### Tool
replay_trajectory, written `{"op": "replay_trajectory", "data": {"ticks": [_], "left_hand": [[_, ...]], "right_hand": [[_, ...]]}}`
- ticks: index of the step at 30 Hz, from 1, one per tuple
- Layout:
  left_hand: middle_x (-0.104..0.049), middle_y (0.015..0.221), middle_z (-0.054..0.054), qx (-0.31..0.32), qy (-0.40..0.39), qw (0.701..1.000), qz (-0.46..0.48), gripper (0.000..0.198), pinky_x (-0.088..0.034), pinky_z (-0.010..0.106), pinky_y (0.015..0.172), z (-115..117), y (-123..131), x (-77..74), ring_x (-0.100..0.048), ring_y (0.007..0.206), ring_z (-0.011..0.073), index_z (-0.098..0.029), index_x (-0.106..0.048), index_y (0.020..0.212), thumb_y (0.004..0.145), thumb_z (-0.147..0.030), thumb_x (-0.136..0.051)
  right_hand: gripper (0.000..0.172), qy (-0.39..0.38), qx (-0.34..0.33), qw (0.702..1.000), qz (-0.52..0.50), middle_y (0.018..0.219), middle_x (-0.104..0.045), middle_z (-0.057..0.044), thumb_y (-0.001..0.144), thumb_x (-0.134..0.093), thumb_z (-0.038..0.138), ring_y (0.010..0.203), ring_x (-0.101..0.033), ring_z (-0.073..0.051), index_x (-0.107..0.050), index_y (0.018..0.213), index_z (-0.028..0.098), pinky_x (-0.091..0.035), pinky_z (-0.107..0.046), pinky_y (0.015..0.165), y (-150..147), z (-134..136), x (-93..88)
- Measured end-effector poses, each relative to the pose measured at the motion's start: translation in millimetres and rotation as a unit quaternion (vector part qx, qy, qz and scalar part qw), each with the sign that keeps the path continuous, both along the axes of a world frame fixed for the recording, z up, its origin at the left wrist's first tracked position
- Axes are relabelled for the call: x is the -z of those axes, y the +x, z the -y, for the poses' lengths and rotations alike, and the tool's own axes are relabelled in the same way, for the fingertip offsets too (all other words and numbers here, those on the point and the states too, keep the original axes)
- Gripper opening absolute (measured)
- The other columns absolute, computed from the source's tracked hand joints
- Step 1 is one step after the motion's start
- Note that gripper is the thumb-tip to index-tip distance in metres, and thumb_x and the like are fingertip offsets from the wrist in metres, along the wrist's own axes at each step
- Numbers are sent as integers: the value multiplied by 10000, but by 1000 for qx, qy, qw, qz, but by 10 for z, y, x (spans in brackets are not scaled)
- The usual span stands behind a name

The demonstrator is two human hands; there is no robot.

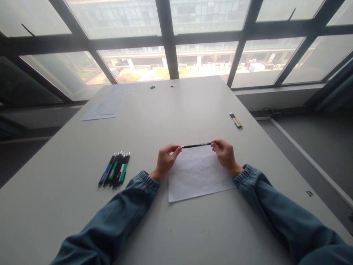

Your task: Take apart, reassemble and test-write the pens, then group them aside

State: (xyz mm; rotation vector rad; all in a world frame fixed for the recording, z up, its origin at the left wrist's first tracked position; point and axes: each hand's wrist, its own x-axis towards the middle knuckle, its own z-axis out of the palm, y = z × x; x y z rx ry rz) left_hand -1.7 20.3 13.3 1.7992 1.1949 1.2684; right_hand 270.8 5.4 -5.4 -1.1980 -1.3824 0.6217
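Black pen (196,145) stretched crosswise between the two hands, nearly level, right end slightly farther up the view. It lies along the far edge of a white sheet of paper (201,175); cannot tell how high above the tabletop (171,121) it is held. A pale label shows on the barrel toward the right end.

Left hand (165,158): grip closed on the pen's left end, thumb and fingertips pinching. Right hand (224,155): grip likewise closed, pinching the right end. The sheet sits between the wrists, turned a little askew, faint creasing or marks on its surface, too dim to read.

Left of the left hand, a cluster of pens (114,169) lies side by side, black barrels with blue and green sections, pale ends toward the windows; exact count unclear. Beyond the right hand, near the tabletop's right edge, a pair of pens (236,120), black with yellow and white, lying close together.

Far left corner: loose papers (103,106), overlapping. Two round cable holes (152,87) near the far edge. Loose blue-grey sleeves (118,217), cuffs gathered, cover both forearms. Past the tabletop, dark-framed windows (204,55), bright outside.
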Motion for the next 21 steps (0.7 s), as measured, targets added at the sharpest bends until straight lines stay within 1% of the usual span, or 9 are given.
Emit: {"op": "replay_trajectory", "data": {"ticks": [7,14,21], "left_hand": [[-755,790,62,4,0,1000,-5,262,-543,275,696,-2,-6,-3,-690,736,167,-173,-759,829,897,-417,-693],[-751,783,59,6,-3,1000,-7,268,-531,266,685,-1,1,-2,-680,722,160,-172,-752,816,904,-417,-684],[-749,775,60,5,-1,1000,-10,276,-530,261,670,4,-2,-16,-677,711,160,-170,-750,812,901,-424,-686]], "right_hand": [[274,-4,3,1000,11,750,-702,-32,919,-640,451,620,-638,-152,-693,872,186,-552,-297,627,0,4,-8],[259,-3,5,1000,18,757,-707,-37,930,-632,433,631,-637,-153,-693,880,186,-542,-298,634,8,-12,23],[279,-3,3,1000,28,752,-707,-35,933,-621,450,624,-639,-154,-688,871,186,-536,-290,614,11,-1,6]]}}
